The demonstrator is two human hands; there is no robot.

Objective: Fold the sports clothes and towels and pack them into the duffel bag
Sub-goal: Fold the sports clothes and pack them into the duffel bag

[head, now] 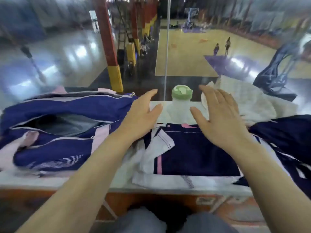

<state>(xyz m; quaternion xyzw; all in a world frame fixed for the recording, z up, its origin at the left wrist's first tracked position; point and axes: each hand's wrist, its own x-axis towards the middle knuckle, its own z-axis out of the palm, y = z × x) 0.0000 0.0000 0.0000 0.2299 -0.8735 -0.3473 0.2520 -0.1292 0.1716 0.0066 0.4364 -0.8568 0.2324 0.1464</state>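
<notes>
Both hands are held above the ledge with fingers straight and spread, holding nothing. The left hand and the right hand flank a green-capped bottle at the far edge. The navy duffel bag lies unzipped at the left end. Navy shorts lie at the near edge, and a white towel at the far right corner.

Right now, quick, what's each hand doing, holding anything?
Left hand: open, fingers straight, holding nothing, beside the duffel bag.
Right hand: open, fingers spread, holding nothing, above the navy shorts.
</notes>
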